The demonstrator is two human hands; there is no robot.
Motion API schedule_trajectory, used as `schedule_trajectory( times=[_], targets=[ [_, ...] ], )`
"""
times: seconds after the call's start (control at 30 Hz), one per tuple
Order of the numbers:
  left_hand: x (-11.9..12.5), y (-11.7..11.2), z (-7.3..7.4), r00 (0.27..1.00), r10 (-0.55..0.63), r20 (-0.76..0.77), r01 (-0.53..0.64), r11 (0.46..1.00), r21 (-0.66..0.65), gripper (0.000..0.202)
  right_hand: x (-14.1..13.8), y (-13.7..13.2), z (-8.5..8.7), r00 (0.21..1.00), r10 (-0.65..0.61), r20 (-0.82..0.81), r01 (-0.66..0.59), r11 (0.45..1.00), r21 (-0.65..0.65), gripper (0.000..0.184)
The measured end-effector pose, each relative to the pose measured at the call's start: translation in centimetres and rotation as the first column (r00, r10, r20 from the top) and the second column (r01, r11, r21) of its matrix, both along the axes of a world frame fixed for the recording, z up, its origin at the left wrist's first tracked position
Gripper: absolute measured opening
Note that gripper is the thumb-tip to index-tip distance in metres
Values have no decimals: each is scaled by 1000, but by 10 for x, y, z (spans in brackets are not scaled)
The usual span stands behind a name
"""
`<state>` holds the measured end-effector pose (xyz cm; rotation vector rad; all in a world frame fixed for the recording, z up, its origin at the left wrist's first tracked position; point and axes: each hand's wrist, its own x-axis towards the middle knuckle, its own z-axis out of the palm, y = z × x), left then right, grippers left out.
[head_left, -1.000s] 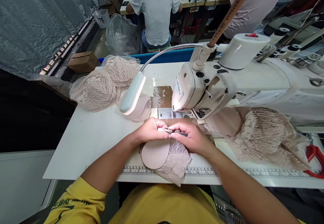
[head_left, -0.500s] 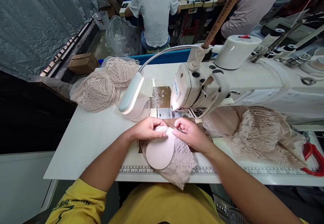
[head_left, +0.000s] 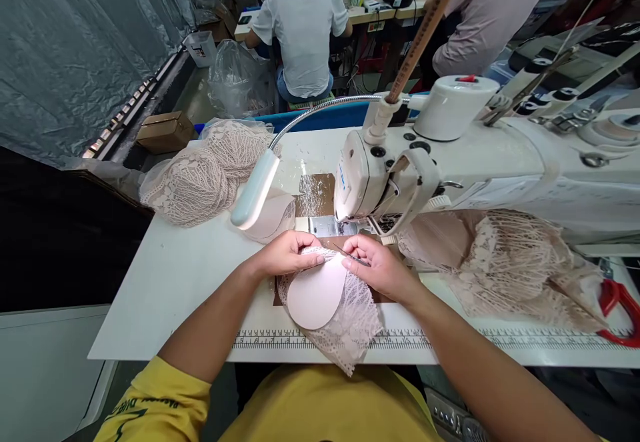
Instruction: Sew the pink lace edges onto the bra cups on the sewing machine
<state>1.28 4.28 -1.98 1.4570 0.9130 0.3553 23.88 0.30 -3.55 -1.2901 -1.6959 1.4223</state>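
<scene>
A smooth pale pink foam bra cup [head_left: 316, 299] lies over a piece of pink lace [head_left: 356, 325], just in front of the sewing machine's needle area. At the upper edge of both, my left hand [head_left: 287, 254] is closed, pinching the lace and cup between thumb and fingers. My right hand [head_left: 377, 265] is closed on a thin, dark pointed tool [head_left: 350, 254], its tip directed left toward the lace edge. The right thumb sits at the cup's upper right edge. Whether the tool is tweezers or snips I cannot tell.
A white sewing machine [head_left: 480, 155] stands behind and right of my hands. A lamp [head_left: 256, 189] overhangs the left side. Lace cups [head_left: 200, 175] are piled back left; more lace [head_left: 520, 262] and red-handled scissors [head_left: 620, 312] lie right. A ruler strip [head_left: 270, 339] runs along the front edge.
The camera view has shifted slightly. The pointed tool shows more clearly, and the lace's lower corner has moved a little left. Both hands keep their grips.
</scene>
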Motion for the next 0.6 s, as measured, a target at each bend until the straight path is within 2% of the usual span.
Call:
schedule_trajectory(
  times=[0.33, 0.6],
  targets=[
    [8, -4, -3, 996, 37, 78, -29, 995, -100, 34, 2, 3, -8, 999, 27, 33, -28, 999, 31, 21],
    [9, -4, -8, 994, -6, 106, 12, 998, -56, 36, 6, 4, -7, 996, 66, -56, -66, 998, -4, 35]
  ],
)
